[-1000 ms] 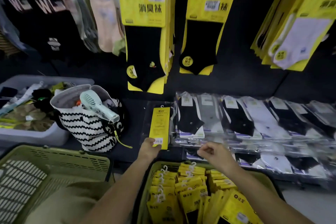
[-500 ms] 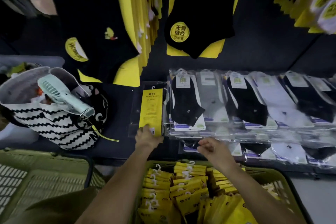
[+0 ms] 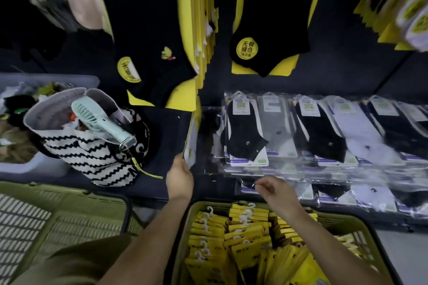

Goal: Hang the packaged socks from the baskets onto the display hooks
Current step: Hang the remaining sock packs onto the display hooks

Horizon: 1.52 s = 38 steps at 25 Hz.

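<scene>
One flat yellow sock pack (image 3: 191, 143), turned edge-on, is pinched at its bottom by the left hand (image 3: 179, 180), just beside glossy clear-wrapped socks (image 3: 245, 136). The right hand (image 3: 275, 188) curls above the slatted green basket (image 3: 342, 221), its grasp unclear.

sock pack (image 3: 191, 146) in left hand (image 3: 180, 180) edge-on and smeared, print unreadable; right hand (image 3: 275, 188) curled, grip on anything unclear; hanging yellow packs (image 3: 192, 18) cut by top edge, upper-right packs (image 3: 398, 7) blurred, basket (image 3: 183, 238) cut at bottom.
</scene>
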Available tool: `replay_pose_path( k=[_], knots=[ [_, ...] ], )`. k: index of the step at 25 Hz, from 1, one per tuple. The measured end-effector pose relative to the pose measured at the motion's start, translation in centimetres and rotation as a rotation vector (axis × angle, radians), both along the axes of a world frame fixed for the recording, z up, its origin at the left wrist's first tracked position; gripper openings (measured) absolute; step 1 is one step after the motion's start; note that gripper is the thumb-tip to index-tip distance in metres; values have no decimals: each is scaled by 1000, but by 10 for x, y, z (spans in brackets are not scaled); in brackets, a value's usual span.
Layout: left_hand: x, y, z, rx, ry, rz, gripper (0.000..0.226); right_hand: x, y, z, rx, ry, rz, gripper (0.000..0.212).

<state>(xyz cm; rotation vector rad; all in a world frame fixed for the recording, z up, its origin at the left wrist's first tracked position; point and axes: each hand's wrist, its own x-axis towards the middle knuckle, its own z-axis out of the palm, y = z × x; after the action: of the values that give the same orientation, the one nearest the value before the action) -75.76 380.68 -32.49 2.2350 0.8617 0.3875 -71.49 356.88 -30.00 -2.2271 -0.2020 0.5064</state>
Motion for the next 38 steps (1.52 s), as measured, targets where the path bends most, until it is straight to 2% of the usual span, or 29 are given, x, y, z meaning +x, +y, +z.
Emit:
replay_pose_path(
  k=[2, 6, 10, 12, 13, 15, 17, 19, 21, 23, 25, 27, 31, 34, 38],
  knots=[
    [-11, -1, 18, -98, -64, 29, 31, -5, 6, 14, 41, -33, 9, 8],
    [-53, -16, 43, -330, -169, -103, 29, -17, 16, 45, 91, -52, 27, 17],
    [-96, -23, 68, -631, -309, -126, 22, -21, 25, 77, 121, -34, -58, 46],
    [-110, -24, 78, -778, -322, -165, 21, -20, 28, 101, 283, 9, -163, 57],
    [-116, -24, 83, -840, -310, -187, 20, -19, 28, 112, 394, 23, -204, 49],
    [-122, -27, 93, -958, -289, -214, 16, -16, 22, 135, 572, 53, -241, 19],
    [-118, -33, 104, -1044, -256, -153, 16, -16, 12, 153, 665, 87, -220, 9],
    [-109, -40, 117, -964, -201, -107, 26, -16, 2, 165, 668, 47, -190, 13],
    [-98, -49, 134, -766, -214, -237, 31, -21, -6, 178, 620, -26, -149, 16],
    [-84, -63, 161, -630, -280, -418, 24, -27, -9, 190, 567, -96, -80, 15],
    [-67, -78, 193, -549, -381, -507, 16, -31, -11, 201, 548, -149, -28, 14],
    [-51, -88, 218, -522, -462, -516, 14, -32, -13, 215, 532, -202, 19, 13],
    [-32, -92, 241, -473, -490, -516, 14, -20, -16, 254, 497, -336, 11, 6],
    [-24, -89, 254, -440, -507, -558, 12, -7, -13, 282, 356, -465, 75, 5],
    [-11, -86, 277, -452, -558, -618, 15, 6, -6, 316, 260, -513, 160, 10]
  ],
)
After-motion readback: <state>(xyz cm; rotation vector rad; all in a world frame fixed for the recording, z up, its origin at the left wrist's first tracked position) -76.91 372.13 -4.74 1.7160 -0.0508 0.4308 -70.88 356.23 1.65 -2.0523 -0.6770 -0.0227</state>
